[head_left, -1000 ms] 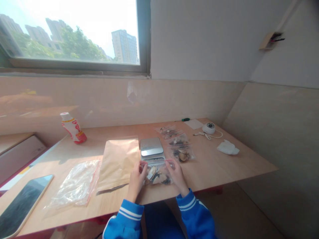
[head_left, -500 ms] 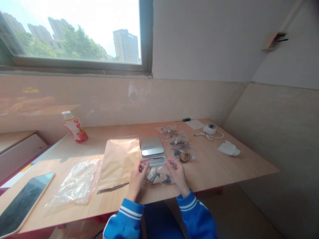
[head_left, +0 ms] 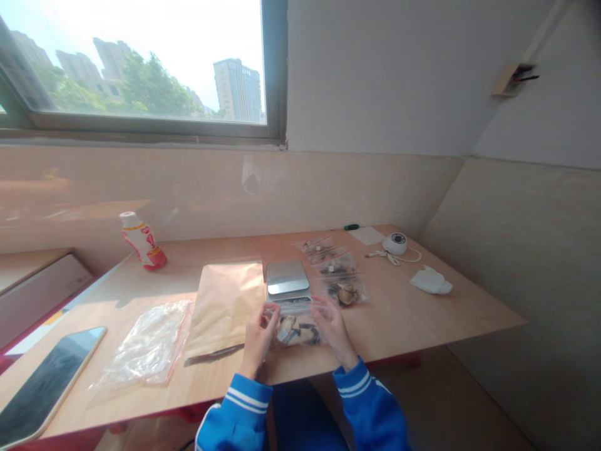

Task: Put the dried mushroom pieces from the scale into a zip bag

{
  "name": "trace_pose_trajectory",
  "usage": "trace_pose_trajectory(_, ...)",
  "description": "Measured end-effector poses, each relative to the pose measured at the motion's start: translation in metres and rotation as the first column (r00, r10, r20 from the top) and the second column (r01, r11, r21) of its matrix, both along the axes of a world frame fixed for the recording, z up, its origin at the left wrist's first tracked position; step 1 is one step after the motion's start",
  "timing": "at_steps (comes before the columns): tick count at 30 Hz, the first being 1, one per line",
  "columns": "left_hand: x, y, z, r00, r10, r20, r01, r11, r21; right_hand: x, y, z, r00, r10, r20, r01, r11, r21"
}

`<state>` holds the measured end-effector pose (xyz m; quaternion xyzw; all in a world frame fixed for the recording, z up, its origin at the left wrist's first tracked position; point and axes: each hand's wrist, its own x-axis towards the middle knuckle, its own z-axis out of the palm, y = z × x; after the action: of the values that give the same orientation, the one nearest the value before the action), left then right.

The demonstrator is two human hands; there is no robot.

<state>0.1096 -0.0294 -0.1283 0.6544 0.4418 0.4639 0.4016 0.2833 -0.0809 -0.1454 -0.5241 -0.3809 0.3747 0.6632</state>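
Observation:
Between my hands is a clear zip bag (head_left: 297,327) with pale and dark dried pieces inside, near the table's front edge. My left hand (head_left: 261,326) pinches its upper left corner. At the upper right corner, my right hand (head_left: 332,321) has thumb and fingers closed on the bag's top edge. Just behind the bag stands a small digital scale (head_left: 286,279) with a bare silver plate; the bag's top partly overlaps its display. Right of the scale, several filled zip bags (head_left: 346,293) lie in an overlapping row.
A brown paper envelope (head_left: 228,307), a stack of clear plastic bags (head_left: 148,341) and a phone (head_left: 44,382) lie to the left. A white-and-red bottle (head_left: 143,241) stands behind them. On the right are a white camera-like device (head_left: 395,243) with a cable and a crumpled tissue (head_left: 431,280).
Both hands stay at the bag's top corners. The bag's top edge has dropped slightly, showing more of the scale's display. The camera view has shifted a little.

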Motion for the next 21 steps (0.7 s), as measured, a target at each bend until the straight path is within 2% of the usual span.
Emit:
trace_pose_trajectory(5,-0.0004,0.0005,-0.0047,0.997,-0.031,0.072,0.037,0.996,-0.081,-0.0002,0.001,-0.0022,0.999,0.003,0.054,-0.002,1.0,-0.022)
trace_pose_trajectory(8,-0.0001,0.0018,-0.006,0.993,-0.063,0.099,0.071,0.995,-0.075,-0.0001,0.0013,-0.0047,0.998,-0.002,0.057,0.003,1.0,-0.015)
trace_pose_trajectory(21,-0.0015,0.0025,-0.01,0.999,-0.04,-0.018,0.038,0.997,-0.06,0.0001,-0.0014,-0.0025,0.978,-0.018,0.209,0.013,1.0,0.025)
